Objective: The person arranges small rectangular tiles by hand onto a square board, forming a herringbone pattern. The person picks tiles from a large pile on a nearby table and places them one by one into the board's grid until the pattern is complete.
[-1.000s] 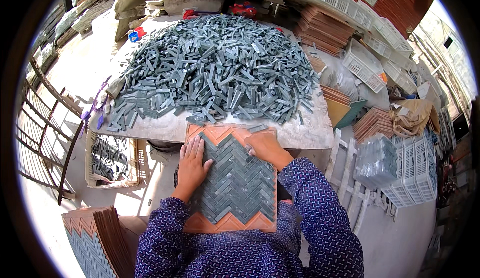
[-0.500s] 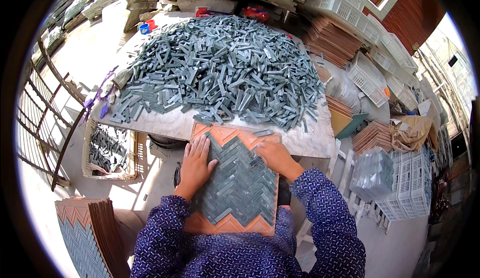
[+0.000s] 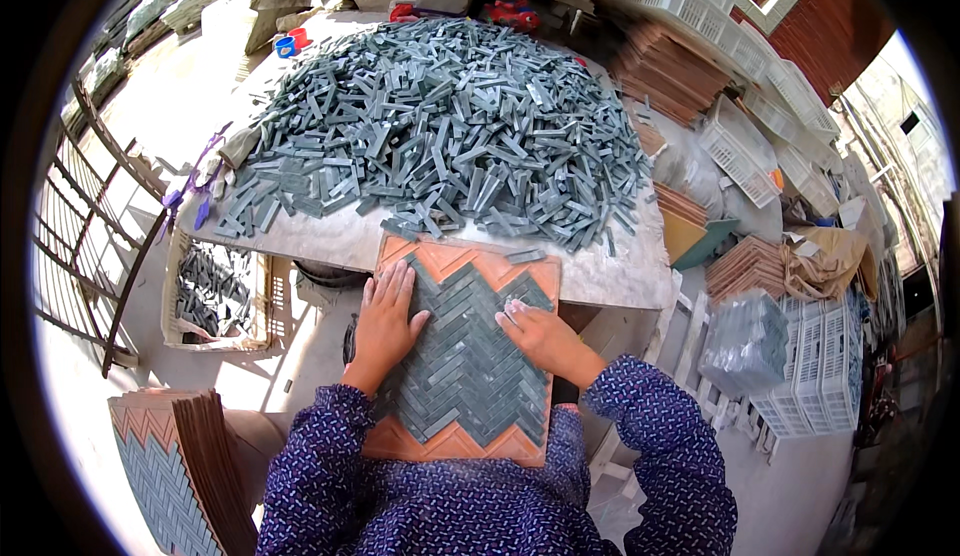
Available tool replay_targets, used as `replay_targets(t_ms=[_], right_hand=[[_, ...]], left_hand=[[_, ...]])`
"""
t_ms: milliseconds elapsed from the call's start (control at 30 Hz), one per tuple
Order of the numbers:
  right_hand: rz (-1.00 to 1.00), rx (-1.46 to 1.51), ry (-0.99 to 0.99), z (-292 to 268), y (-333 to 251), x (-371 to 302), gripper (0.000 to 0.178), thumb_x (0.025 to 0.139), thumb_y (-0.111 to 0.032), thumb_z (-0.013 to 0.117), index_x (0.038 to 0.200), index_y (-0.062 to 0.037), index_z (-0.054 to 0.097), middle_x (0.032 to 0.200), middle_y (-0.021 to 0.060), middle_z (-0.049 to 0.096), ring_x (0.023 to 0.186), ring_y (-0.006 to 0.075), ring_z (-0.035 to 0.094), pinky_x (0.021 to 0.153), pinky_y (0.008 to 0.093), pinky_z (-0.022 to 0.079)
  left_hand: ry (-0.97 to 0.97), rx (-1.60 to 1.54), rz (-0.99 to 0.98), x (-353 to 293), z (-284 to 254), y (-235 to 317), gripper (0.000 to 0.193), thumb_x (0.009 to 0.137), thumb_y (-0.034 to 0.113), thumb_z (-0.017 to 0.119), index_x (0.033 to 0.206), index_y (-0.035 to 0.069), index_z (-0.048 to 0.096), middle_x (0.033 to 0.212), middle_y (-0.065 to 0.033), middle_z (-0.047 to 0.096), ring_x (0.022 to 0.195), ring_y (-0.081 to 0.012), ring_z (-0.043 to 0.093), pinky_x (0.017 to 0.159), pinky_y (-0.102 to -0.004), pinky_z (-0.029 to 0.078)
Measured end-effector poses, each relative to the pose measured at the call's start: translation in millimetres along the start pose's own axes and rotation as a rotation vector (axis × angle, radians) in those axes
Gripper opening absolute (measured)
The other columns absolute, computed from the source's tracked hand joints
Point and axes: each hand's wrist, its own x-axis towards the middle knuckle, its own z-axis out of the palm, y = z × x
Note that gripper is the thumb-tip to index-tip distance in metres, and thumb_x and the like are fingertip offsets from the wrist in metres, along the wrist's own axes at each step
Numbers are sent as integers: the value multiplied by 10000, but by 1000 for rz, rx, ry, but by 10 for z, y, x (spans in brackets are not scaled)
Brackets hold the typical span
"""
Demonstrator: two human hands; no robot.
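An orange herringbone tray [image 3: 408,447] rests against my lap, its far end against the worktable [image 3: 335,236]. Grey-green stone strips [image 3: 455,361] fill most of it in a zigzag pattern, with orange bare at both ends. My left hand [image 3: 387,321] lies flat along the tray's left side, fingers stretched toward the table and thumb on the strips. On the upper right of the pattern rest the fingertips of my right hand [image 3: 548,340], whitish as if dusty, the fingers slightly bent and holding nothing visible. One loose strip [image 3: 525,256] lies near the tray's far edge.
A large heap of loose strips [image 3: 450,136] covers the table. Below its left side sits a crate of strips [image 3: 266,306]. Stacked trays [image 3: 205,466] stand at lower left, near a metal railing [image 3: 85,256]. White crates [image 3: 815,376] and a plastic-wrapped stack [image 3: 745,346] stand right.
My right hand has moved left from the tray's right edge onto the strips. My left hand stays on the left side. The view has shifted slightly.
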Motion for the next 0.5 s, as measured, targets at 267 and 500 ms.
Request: replay_targets(t_ms=[267, 500], right_hand=[[231, 8, 95, -167, 406, 252, 273, 781, -62, 550, 1045, -3, 585, 971, 144, 620, 920, 294, 595, 784, 398, 485], [185, -98, 137, 65, 892, 552, 126, 732, -71, 597, 857, -69, 583, 843, 66, 588, 883, 255, 562, 707, 379, 479]], left_hand=[[-19, -23, -20, 2, 7, 3, 694, 857, 321, 607, 1427, 35, 334, 1503, -141, 307, 1401, -306, 257, 1134, -480, 192], [0, -5, 8, 12, 31, -33, 707, 852, 372, 610, 1412, 26, 353, 1491, -146, 328, 1381, -314, 296, 1121, -500, 215]])
